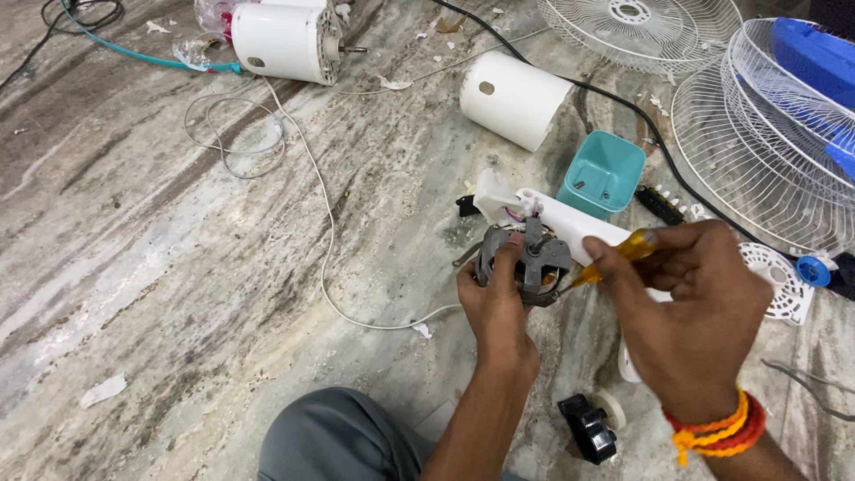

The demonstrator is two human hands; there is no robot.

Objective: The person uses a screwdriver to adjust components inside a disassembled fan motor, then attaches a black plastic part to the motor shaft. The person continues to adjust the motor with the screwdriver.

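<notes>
Half the screwdriver (623,252) hides inside right hand (690,307).

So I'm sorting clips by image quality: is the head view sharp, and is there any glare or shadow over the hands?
Head view: even, soft light, no hard shadows; grey metal fan motor in the left hand looks sharp; right hand with the yellow-handled screwdriver slightly soft; mild sheen on the marble floor; white wire fan guards curve near the edge.
</notes>
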